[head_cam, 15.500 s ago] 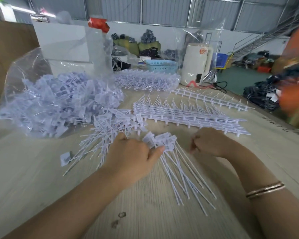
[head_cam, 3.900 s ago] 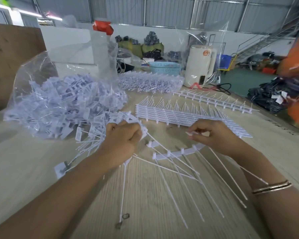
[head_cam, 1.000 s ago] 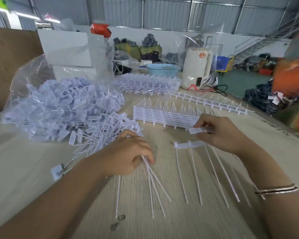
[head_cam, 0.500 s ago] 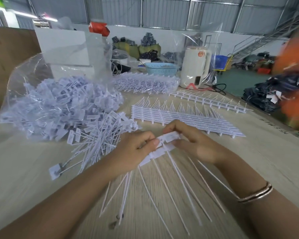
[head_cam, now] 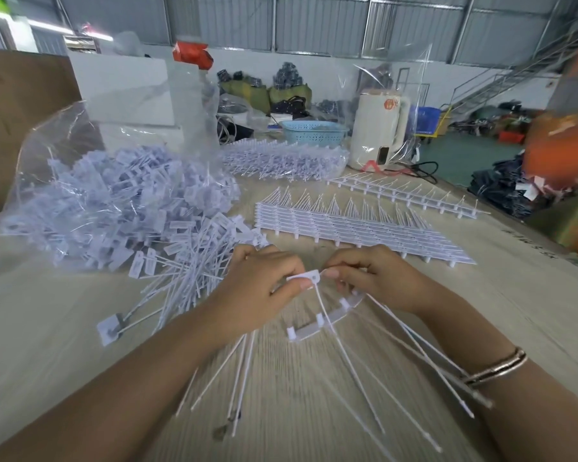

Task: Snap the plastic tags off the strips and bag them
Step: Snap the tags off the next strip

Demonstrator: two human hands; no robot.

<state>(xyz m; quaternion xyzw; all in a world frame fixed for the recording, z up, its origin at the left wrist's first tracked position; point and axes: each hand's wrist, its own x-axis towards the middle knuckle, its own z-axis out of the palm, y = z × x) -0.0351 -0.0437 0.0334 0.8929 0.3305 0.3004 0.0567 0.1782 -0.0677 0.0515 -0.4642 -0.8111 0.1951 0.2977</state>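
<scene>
My left hand [head_cam: 261,281] pinches the flat head of a white plastic tag [head_cam: 306,278] and grips several loose tags whose thin tails fan out below it. My right hand [head_cam: 374,278] pinches the other side of that tag head and holds a short white strip [head_cam: 324,320] that curves down from it, several tags still on it. A pile of loose snapped tags [head_cam: 187,261] lies left of my left hand. Behind it sits an open clear plastic bag of tags [head_cam: 114,201]. A stack of whole strips [head_cam: 347,228] lies beyond my hands.
The wooden table [head_cam: 47,345] holds another strip [head_cam: 404,195] at the back right and a second clear bag of strips [head_cam: 284,158]. Behind stand a white kettle [head_cam: 377,135], a blue basket [head_cam: 314,131] and a white box [head_cam: 124,91]. An orange-clad person [head_cam: 568,155] is at the right edge.
My hands have drawn slightly apart. One tag head now sits pinched between both hands, and the rest of the strip has swung down below my right hand.
</scene>
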